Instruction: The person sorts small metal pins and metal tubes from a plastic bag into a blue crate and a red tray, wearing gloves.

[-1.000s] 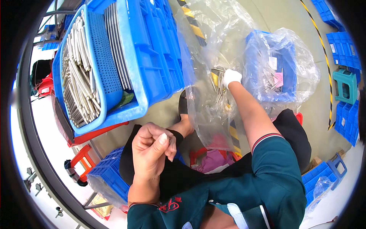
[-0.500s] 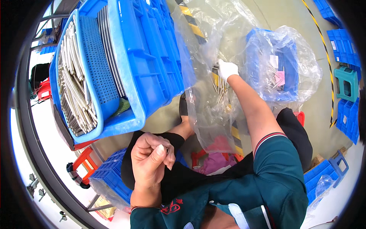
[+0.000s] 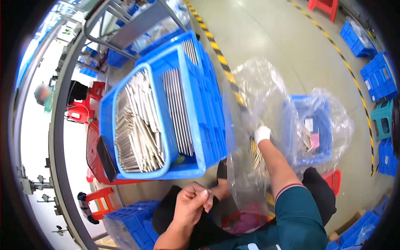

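Bare left hand (image 3: 193, 203): fingers curled closed, contents hidden.
White-gloved right hand (image 3: 262, 134): near thin silvery metal rods (image 3: 257, 158); from here, I can't tell its grip.

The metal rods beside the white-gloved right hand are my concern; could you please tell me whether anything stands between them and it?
No solid object visibly stands between the white-gloved right hand and the metal rods. Clear plastic film lies around them; whether a layer comes between, I cannot tell.
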### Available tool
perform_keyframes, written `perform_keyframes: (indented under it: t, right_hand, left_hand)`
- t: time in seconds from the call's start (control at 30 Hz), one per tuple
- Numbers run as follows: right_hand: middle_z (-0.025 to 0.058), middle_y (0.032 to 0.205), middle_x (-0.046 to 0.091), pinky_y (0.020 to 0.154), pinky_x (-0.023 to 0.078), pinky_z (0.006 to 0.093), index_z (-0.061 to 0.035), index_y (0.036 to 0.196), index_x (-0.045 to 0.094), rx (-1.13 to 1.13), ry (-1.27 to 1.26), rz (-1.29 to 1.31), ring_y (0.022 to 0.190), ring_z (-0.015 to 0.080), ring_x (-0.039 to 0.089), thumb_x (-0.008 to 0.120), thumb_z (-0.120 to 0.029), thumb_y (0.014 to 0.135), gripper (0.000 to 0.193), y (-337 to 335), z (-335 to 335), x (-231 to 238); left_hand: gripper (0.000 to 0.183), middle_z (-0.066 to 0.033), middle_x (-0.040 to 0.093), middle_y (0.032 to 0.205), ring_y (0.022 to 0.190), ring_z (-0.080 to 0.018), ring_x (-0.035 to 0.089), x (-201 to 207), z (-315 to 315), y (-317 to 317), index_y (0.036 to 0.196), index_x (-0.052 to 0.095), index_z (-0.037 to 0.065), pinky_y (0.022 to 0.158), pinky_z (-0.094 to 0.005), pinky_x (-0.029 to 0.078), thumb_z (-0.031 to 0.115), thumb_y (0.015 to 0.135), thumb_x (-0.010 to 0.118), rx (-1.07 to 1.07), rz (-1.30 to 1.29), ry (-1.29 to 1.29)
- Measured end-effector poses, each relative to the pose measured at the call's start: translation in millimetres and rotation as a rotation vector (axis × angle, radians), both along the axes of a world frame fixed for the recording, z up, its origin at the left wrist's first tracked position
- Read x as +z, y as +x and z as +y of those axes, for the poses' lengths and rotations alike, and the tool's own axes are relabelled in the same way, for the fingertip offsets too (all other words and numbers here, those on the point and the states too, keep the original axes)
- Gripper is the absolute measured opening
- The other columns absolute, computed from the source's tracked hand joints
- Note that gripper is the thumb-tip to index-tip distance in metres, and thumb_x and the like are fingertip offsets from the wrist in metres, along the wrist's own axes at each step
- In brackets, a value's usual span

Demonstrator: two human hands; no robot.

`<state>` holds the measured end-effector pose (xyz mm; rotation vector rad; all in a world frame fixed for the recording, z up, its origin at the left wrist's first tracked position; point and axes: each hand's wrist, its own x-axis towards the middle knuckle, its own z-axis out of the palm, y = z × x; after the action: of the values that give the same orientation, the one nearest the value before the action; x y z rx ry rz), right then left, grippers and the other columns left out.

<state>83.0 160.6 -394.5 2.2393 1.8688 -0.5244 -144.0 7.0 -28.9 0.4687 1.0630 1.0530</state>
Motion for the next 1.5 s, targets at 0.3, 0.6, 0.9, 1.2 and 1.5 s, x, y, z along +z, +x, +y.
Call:
perform_keyframes:
  t: [0.3,0.6,0.9,1.2,1.5]
  right_hand:
    - [0.0027,0.092,0.066,0.064,0.046,0.044,-0.0159,0.093,0.067,0.461,-0.357,-0.328,0.085,0.0223,0.064,0.05,-0.02,0.079,0.022,-13,-1,37]
    - [0.0055,0.095,0.066,0.063,0.049,0.0426,-0.014,0.095,0.065,0.357,-0.288,-0.253,0.085,0.0227,0.064,0.049,-0.018,0.08,0.022,-10,-16,62]
    - [0.0206,0.103,0.058,0.084,0.045,0.0405,-0.0059,0.104,0.058,-0.011,-0.303,0.327,0.099,0.0347,0.055,0.052,-0.017,0.074,0.032,56,-22,-11]
    - [0.0229,0.097,0.06,0.08,0.046,0.043,-0.0038,0.1,0.056,-0.063,-0.133,0.193,0.092,0.0359,0.058,0.049,-0.015,0.076,0.027,9,-9,51]
    - [0.0168,0.091,0.064,0.071,0.05,0.041,-0.0059,0.083,0.067,0.087,-0.129,0.064,0.085,0.0297,0.063,0.045,-0.018,0.08,0.025,3,13,33]
  left_hand:
    - [0.011,-0.0101,0.052,0.065,0.053,-0.0147,0.047,13,-8,-2,0.079,0.052,0.001,0.043,-0.0263,0.039,0.009,0.083,0.058,0.014,-0.059,0.027]
    - [0.009,-0.0107,0.054,0.067,0.055,-0.0129,0.048,20,-4,5,0.08,0.052,0.001,0.045,-0.0243,0.04,0.008,0.084,0.056,-0.046,-0.132,0.045]
    - [0.012,-0.0042,0.055,0.067,0.052,-0.0073,0.046,16,-4,10,0.081,0.051,0.005,0.047,-0.0195,0.037,0.015,0.086,0.055,-0.109,-0.058,0.023]
    - [0.011,-0.0064,0.055,0.067,0.053,-0.0083,0.047,9,-8,10,0.082,0.052,0.003,0.047,-0.0205,0.038,0.012,0.086,0.055,-0.095,-0.058,-0.026]
    - [0.008,-0.008,0.055,0.069,0.053,-0.0085,0.048,16,-3,11,0.084,0.053,0.002,0.046,-0.0206,0.038,0.01,0.086,0.055,-0.089,-0.054,-0.009]
